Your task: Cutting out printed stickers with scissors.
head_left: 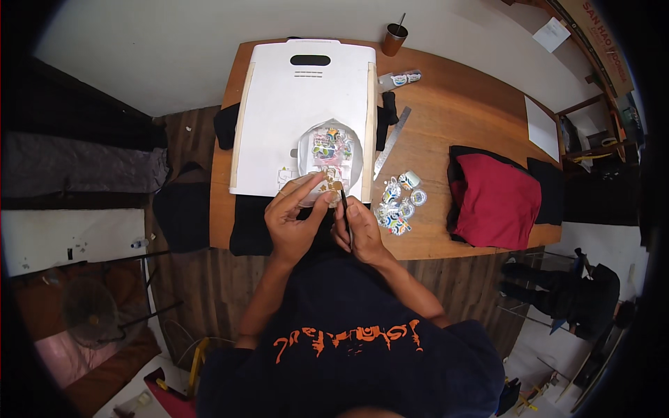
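My left hand (291, 221) pinches a small pale sticker (328, 184) with brown markings between thumb and fingers. Close beside it, my right hand (364, 233) is closed around a thin dark pen-like tool (345, 209), whose tip meets the sticker's right edge; its exact kind is too small to make out. Just beyond my fingers, a round whitish tray (302, 143) holds several colourful cut stickers (331, 143). It rests on a white plastic board (279, 104) with an oval handle slot.
Loose stickers (397, 209) lie on the wooden table (453, 111) to the right, near a metal ruler (392, 143). Farther right is a folded red cloth (496, 202). A brown cup (394, 40) and a clear packet of stickers (401, 80) stand toward the back.
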{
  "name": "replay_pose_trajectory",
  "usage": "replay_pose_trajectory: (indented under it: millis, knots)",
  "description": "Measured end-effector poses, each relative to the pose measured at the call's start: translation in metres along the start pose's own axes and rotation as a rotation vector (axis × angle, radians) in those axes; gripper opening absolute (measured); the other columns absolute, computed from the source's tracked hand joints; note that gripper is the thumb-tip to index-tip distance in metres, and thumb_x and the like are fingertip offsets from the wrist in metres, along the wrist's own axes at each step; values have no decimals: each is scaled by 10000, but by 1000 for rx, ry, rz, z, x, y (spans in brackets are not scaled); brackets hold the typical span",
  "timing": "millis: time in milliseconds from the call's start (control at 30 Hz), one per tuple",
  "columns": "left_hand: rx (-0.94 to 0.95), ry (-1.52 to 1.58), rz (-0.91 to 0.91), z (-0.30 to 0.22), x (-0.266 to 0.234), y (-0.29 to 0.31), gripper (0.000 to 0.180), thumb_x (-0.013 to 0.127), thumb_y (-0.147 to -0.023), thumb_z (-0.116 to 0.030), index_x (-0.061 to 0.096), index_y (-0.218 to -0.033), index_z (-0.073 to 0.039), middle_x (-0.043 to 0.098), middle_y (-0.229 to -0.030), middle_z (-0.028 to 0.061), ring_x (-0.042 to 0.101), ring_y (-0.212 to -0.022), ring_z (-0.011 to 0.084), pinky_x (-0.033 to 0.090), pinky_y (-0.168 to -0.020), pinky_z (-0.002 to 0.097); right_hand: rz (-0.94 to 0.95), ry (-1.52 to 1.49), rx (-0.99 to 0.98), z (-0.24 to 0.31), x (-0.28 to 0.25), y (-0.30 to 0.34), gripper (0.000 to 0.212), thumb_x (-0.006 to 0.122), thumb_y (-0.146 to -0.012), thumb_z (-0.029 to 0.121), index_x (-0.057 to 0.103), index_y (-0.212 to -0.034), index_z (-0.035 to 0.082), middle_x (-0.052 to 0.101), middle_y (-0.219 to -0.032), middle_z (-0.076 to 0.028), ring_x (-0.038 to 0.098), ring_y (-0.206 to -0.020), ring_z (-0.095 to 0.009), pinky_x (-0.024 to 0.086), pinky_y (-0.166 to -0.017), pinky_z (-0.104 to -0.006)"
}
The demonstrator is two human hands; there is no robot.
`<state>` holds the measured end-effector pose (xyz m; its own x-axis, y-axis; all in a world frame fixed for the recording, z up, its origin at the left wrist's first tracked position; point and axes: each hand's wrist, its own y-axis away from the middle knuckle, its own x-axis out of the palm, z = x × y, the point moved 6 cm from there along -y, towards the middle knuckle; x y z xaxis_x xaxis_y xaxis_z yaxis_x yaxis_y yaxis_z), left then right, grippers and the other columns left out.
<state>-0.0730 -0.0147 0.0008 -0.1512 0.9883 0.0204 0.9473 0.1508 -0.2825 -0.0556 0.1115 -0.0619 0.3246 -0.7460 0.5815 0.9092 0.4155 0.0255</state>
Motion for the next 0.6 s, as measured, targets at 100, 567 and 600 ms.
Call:
replay_pose_trajectory:
  millis: [100,567,600]
  knots:
    - [-7,9,-6,2,0,-1,356,669,-820,119,624,-1171,74,620,-1145,173,627,-1022,184,538,-850,259,10,-5,-6,1,-1,-2,346,309,-1057,353,444,-975,45,342,-547,8,276,-397,-69,277,-383,-209]
    - [-26,-5,23,5,1,0,362,664,-815,133,624,-1170,73,627,-1139,175,630,-1016,187,538,-853,262,-12,-7,-8,3,-3,0,341,321,-1056,346,449,-978,39,344,-557,11,272,-406,-63,281,-389,-208]
    - [-18,-3,26,4,2,-1,361,664,-815,132,626,-1169,72,628,-1139,174,630,-1012,184,536,-851,260,-11,-15,-3,3,-4,0,341,322,-1056,345,450,-978,38,344,-557,11,272,-407,-63,281,-388,-207]
